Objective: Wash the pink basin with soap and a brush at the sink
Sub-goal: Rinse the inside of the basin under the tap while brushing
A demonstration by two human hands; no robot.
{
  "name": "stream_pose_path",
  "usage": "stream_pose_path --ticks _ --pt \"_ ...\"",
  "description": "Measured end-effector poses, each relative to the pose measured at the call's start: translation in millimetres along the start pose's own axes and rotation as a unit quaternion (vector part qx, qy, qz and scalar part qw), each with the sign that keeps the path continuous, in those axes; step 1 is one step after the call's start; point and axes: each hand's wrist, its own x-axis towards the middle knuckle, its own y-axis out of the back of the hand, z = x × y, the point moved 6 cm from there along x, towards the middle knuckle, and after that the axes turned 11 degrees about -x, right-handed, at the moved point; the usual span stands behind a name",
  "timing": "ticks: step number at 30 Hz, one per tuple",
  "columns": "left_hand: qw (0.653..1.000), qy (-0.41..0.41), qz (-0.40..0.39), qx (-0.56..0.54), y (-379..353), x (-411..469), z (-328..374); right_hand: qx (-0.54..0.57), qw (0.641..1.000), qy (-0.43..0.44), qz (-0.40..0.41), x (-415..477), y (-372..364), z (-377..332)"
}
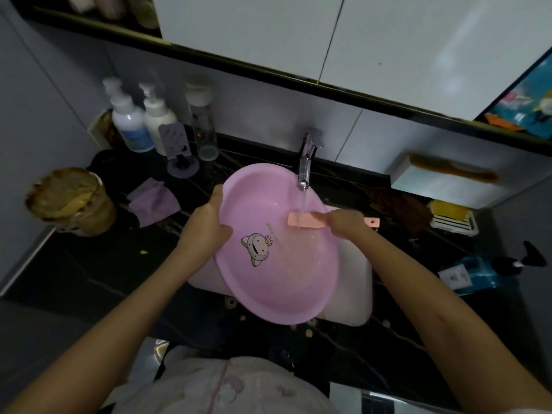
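At the sink [355, 294], your left hand [206, 225] grips the rim of the pink basin [277, 279], which is tilted under the running tap [306, 162]. Your right hand [346, 227] is wrapped round the brush [300, 219], holding it in the stream. No suds show, so soaping, scrubbing and rinsing likely lie ahead.

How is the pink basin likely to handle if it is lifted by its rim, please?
Probably light and fairly stiff: the left hand grips just the rim of the tilted basin, which keeps its shape. Likely slippery, since water from the tap runs into it.
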Motion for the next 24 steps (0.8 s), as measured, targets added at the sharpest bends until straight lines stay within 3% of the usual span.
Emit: stream_pose_path --ticks 3,7,10,13,16,21,24 --pt "1.0 -0.005 0.002 -0.005 -1 -1 -2 -0.021 1.0 0.005 0.012 -14 -20 -6" --pt "1.0 0.002 0.002 -0.003 -4 -4 -8 0.006 0.997 0.017 -0.078 -55 -64 -23" --pt "1.0 0.006 0.008 0.01 -5 -1 -13 0.163 0.974 0.026 -0.154 -87 -83 -27" --pt "1.0 0.011 0.013 0.02 -9 2 -22 0.367 0.909 -0.013 -0.195 -113 -80 -19" --pt "0.999 0.031 0.01 0.002 -18 4 -34 0.448 0.874 -0.084 -0.168 -126 -84 -5" --pt "0.996 0.052 -0.025 -0.067 -32 1 -55 0.471 0.855 -0.206 -0.067 -128 -97 13" --pt "0.994 0.029 -0.028 -0.102 -35 -2 -56 0.545 0.805 -0.227 -0.055 -122 -105 -3"
